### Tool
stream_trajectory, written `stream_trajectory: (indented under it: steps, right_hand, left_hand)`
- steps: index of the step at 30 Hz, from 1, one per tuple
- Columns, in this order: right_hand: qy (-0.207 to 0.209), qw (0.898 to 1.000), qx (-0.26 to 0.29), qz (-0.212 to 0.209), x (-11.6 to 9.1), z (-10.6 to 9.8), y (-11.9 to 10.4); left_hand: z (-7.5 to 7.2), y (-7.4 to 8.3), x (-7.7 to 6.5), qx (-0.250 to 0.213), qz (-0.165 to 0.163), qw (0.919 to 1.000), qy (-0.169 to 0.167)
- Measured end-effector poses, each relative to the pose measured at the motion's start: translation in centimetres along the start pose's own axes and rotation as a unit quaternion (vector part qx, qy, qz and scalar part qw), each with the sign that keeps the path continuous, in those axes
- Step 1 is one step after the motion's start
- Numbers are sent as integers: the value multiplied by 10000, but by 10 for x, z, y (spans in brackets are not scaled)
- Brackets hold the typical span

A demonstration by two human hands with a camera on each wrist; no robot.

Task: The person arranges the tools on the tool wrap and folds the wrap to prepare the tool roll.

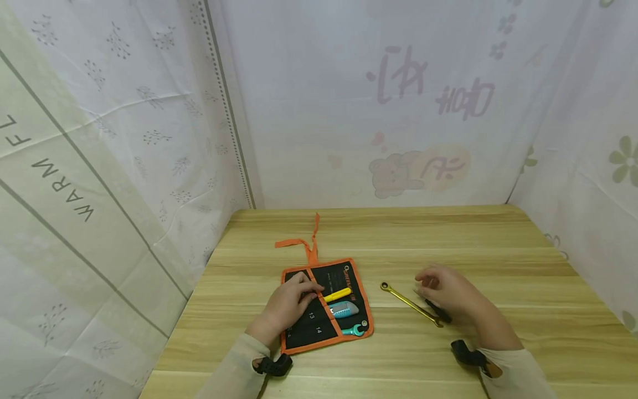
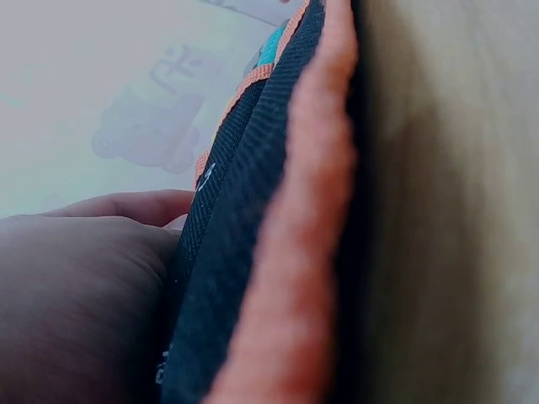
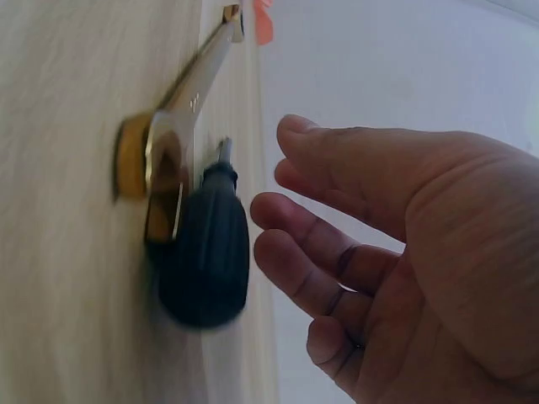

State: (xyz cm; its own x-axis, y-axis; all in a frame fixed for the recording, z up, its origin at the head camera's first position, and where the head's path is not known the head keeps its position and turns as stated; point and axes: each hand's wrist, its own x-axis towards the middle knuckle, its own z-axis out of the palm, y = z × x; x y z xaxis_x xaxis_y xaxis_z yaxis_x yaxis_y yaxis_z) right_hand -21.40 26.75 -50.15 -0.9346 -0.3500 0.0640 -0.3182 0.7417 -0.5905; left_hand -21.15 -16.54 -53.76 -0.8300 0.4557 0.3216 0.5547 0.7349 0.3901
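Observation:
A black tool pouch [image 1: 297,339] with orange trim lies on the table. Its pockets hold a yellow-handled tool [image 1: 340,294], a light blue utility knife [image 1: 347,309] and a teal wrench [image 1: 353,331]. My left hand [image 1: 289,302] rests on the pouch, fingertips at the orange pocket edge beside the yellow tool; the left wrist view hides most of the fingers behind the pouch. My right hand [image 1: 451,291], fingers loosely bent and holding nothing, hovers over a black-handled screwdriver [image 3: 206,252]. Beside the screwdriver lies a gold combination wrench [image 1: 411,303], touching or nearly touching its handle.
Orange tie straps [image 1: 312,255] stretch from the pouch's far edge across the wooden table [image 1: 428,233]. Patterned curtains hang behind [image 1: 319,111] and on both sides of the table. Each wrist wears a black camera mount [image 1: 466,353].

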Motion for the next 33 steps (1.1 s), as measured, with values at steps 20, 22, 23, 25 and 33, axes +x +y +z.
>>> stream_trajectory:
  steps: [20,22,23,25,33]
  right_hand:
    - [-648,9943,833,130,-38,-9,22]
    - [-681,9940,848,132,-40,-9,23]
    - [-690,9941,825,142,-41,-10,24]
    - [-714,9937,852,152,-43,-11,25]
    - [-804,9912,1041,153,-44,-11,26]
  left_hand:
    - [3,1,0,83,-6,9999,115]
    - [3,1,0,83,-5,9999,140]
    - [3,1,0,77,-1,9999,151]
    - [3,1,0,70,9,9998,164]
    - [3,1,0,42,9,9999,162]
